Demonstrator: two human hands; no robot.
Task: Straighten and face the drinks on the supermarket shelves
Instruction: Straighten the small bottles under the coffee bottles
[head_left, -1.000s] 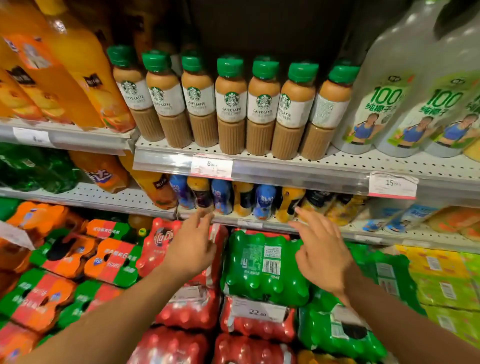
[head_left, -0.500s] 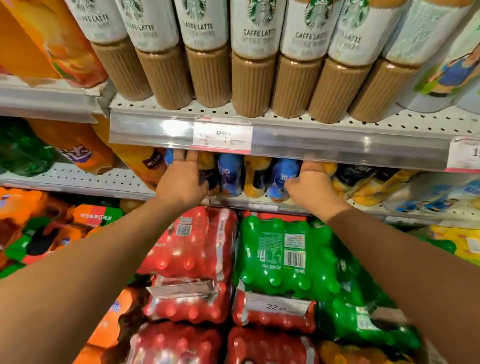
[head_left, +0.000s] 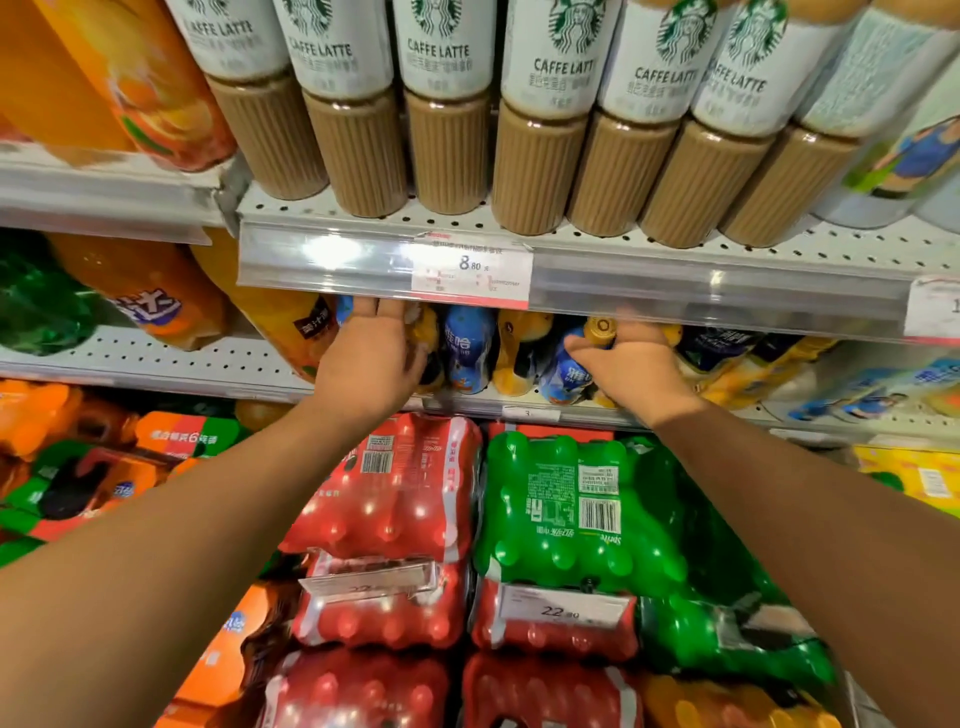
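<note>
Two hands: right hand (head_left: 631, 364) grips glossy blue bottle (head_left: 566, 375); left hand (head_left: 370, 358) among rounded bottles.

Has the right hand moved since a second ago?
Yes. The right hand has gone forward and up, from over the green multipack to the small bottles under the shelf rail, gripping one.

Latte bottles (head_left: 447, 104): ribbed tan-brown lower bodies, white labels with green logo and dark lettering. Shelf (head_left: 675, 249): pale grey-white, dotted with small perforations; price tag (head_left: 470, 273) white with red lower band. Small bottles (head_left: 467, 348) beneath: blue alternating with yellow, one gold cap (head_left: 602, 327). Large bottles (head_left: 156, 291) at shelf's left end: orange. Packs below: red (head_left: 395, 493) with white stripe and barcode, green (head_left: 571, 509) with white print, orange-and-green (head_left: 171, 441) at left.
</note>
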